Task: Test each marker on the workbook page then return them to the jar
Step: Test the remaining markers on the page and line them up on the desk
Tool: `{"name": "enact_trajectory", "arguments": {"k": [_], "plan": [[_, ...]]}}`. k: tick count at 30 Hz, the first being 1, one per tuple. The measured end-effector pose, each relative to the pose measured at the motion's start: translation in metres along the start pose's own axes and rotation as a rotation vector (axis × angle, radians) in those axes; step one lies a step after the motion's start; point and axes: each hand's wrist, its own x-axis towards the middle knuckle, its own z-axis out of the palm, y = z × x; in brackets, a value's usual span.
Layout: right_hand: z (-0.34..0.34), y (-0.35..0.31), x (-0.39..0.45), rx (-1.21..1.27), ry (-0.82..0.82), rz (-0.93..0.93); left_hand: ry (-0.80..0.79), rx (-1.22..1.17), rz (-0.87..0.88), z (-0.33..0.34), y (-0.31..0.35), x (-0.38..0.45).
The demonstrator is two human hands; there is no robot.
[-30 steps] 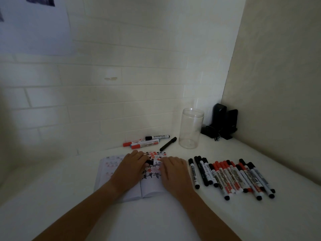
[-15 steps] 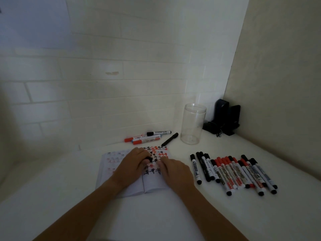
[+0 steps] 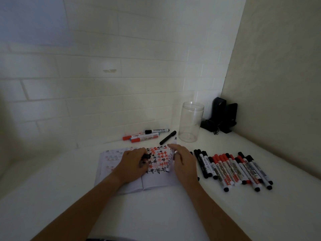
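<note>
An open workbook (image 3: 121, 186) is laid flat on the white table (image 3: 156, 214), its right page covered with rows of black and red hash marks. The left hand (image 3: 132, 165) is rested on the page with its fingers curled round a small black marker cap (image 3: 147, 156). An uncapped marker (image 3: 171, 156) with a white barrel is held by the right hand (image 3: 184, 162), tip pointed away toward the wall and the far end lying over the marks; the thumb is pressed against the barrel while the other fingers are loosely bent, and how firmly it is gripped cannot be told. A row of black- and red-capped markers (image 3: 232, 168) is spread on the table just right of the workbook. A clear jar (image 3: 190, 121) is stood upright behind it, with nothing seen inside. Three capped markers (image 3: 144, 135) and a black pen (image 3: 167, 137) are laid near the wall, left of the jar. Two black speakers (image 3: 224, 117) are stood in the corner
</note>
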Motion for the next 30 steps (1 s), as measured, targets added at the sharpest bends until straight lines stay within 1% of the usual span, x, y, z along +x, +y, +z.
{"name": "enact_trajectory", "arguments": {"k": [3,9,14,19,24,30], "plan": [[-0.005,0.0,0.0,0.087,-0.021,0.16,-0.003,-0.028,-0.004,0.001,-0.002,0.0],[-0.004,-0.008,0.0,0.112,-0.044,0.238,0.017,-0.036,-0.014,0.001,-0.001,0.001],[-0.009,-0.013,-0.002,0.237,-0.073,0.375,0.026,-0.036,-0.018,0.002,-0.001,0.0],[-0.01,-0.015,0.0,0.186,-0.071,0.375,0.022,-0.037,-0.02,0.0,0.0,-0.001],[-0.009,-0.012,-0.002,0.156,-0.015,0.482,0.029,-0.046,-0.02,0.001,0.0,0.0],[-0.008,-0.014,-0.002,0.135,-0.035,0.468,0.037,-0.032,-0.011,0.002,-0.002,0.0]]}}
